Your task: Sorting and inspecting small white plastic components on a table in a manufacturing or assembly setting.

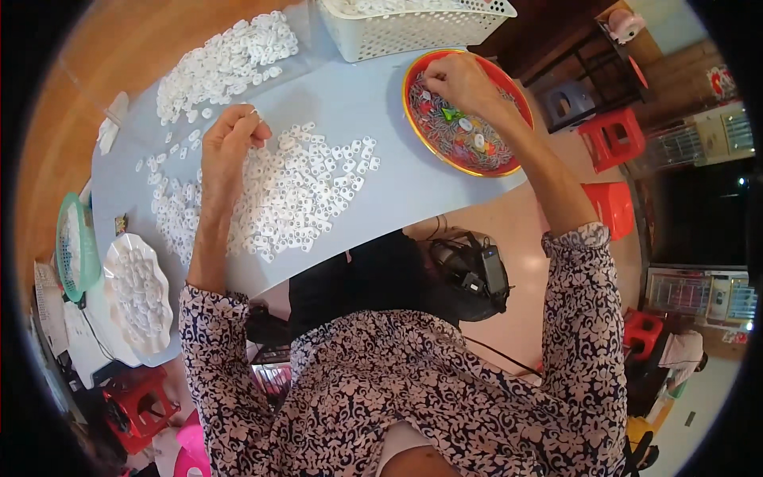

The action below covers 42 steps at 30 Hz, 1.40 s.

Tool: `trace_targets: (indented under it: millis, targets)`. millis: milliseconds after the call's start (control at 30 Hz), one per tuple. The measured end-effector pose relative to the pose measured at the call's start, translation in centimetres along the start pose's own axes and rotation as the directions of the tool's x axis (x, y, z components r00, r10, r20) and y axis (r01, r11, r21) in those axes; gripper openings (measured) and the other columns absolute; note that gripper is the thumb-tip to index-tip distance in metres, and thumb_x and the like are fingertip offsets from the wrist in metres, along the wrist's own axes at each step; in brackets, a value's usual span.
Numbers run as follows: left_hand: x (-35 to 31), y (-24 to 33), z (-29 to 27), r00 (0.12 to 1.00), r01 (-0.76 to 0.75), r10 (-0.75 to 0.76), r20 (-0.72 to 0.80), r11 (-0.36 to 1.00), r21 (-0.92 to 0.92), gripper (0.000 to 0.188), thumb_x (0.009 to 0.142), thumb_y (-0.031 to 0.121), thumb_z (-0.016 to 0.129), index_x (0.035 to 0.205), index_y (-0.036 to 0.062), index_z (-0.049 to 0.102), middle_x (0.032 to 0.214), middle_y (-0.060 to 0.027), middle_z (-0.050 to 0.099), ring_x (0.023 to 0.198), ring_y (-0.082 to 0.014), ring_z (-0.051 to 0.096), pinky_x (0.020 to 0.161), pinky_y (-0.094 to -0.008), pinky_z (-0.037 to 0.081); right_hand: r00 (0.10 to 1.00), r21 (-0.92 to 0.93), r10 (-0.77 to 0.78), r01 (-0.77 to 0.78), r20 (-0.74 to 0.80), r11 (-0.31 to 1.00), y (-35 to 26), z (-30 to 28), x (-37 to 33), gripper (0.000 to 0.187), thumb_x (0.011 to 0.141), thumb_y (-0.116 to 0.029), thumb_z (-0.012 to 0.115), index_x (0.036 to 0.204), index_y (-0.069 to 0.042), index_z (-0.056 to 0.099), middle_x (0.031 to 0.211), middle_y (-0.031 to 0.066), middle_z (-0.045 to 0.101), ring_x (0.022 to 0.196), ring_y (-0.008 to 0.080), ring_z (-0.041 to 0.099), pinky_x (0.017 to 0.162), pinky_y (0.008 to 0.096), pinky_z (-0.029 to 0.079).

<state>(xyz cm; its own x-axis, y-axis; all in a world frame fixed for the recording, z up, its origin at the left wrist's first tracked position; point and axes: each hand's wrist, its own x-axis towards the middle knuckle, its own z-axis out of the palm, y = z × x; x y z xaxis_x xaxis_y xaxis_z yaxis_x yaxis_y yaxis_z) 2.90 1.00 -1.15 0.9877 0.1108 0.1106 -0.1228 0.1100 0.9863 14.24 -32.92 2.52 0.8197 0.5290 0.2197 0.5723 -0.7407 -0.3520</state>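
Note:
My left hand [233, 141] is closed above the table, its fingers curled together. A small white spot shows at its fingers, but I cannot make out what they hold. Under and beside it spreads a heap of small white plastic pieces with holes [294, 191]. My right hand [459, 79] reaches over the far side of a red bowl with a gold rim [520, 107], fingers pinched together at the contents; anything between them is hidden. Many small grey metal screws [445, 135] fill this bowl, with a bright green item [451, 114] and a few white pieces on top.
Another pile of white pieces [226, 67] lies at the far left, beside a cream perforated basket [413, 36]. A scalloped white dish [163, 318] and a green basket [89, 238] stand at the left. Red stools [616, 139] and a black bag [477, 278] are beyond the table's edge.

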Motion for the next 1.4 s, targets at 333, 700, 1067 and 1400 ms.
trace_targets:
  millis: [333,700,1067,1400]
  targets:
    - [-0.2,0.3,0.4,0.999,0.024,-0.025,0.031,0.999,0.028,0.014,0.086,0.012,0.053,0.090,0.0011,0.061,0.071,-0.0028,0.060,0.067,-0.0078,0.050,0.065,-0.0227,0.040,0.988,-0.145,0.063,-0.043,0.139,0.988,0.0,0.0,1.6,0.009,0.071,-0.008,0.062,0.074,0.001,0.065,0.064,0.0172,0.061,0.059,0.0282,0.060,0.060,0.0380,0.048]
    - [-0.4,0.5,0.6,0.999,0.024,-0.025,0.044,0.999,0.034,0.014,0.088,0.013,0.053,0.089,0.0017,0.060,0.071,-0.0026,0.060,0.068,-0.0075,0.050,0.067,-0.0225,0.040,0.980,-0.039,0.055,-0.049,0.189,0.998,0.5,-1.3,1.3,0.014,0.070,-0.011,0.063,0.071,0.002,0.064,0.060,0.0165,0.059,0.055,0.0234,0.057,0.058,0.0366,0.046]
    - [-0.4,0.2,0.4,0.998,0.020,-0.021,0.055,0.999,0.031,0.014,0.088,0.013,0.053,0.089,0.0019,0.061,0.072,-0.0025,0.060,0.069,-0.0075,0.052,0.067,-0.0224,0.041,0.987,-0.098,0.078,-0.064,0.142,0.993,-0.2,-0.8,1.8,0.013,0.072,-0.011,0.062,0.076,0.002,0.065,0.062,0.0172,0.059,0.056,0.0216,0.058,0.060,0.0355,0.047]
    - [-0.5,0.2,0.5,0.998,0.020,-0.020,0.061,1.000,0.004,0.013,0.088,0.011,0.053,0.090,0.0009,0.061,0.072,-0.0031,0.061,0.068,-0.0083,0.054,0.066,-0.0227,0.042,0.982,-0.299,0.137,-0.093,0.130,0.950,-0.9,-0.3,2.3,0.015,0.066,-0.014,0.065,0.071,0.001,0.064,0.065,0.0185,0.062,0.061,0.0299,0.062,0.061,0.0386,0.049]
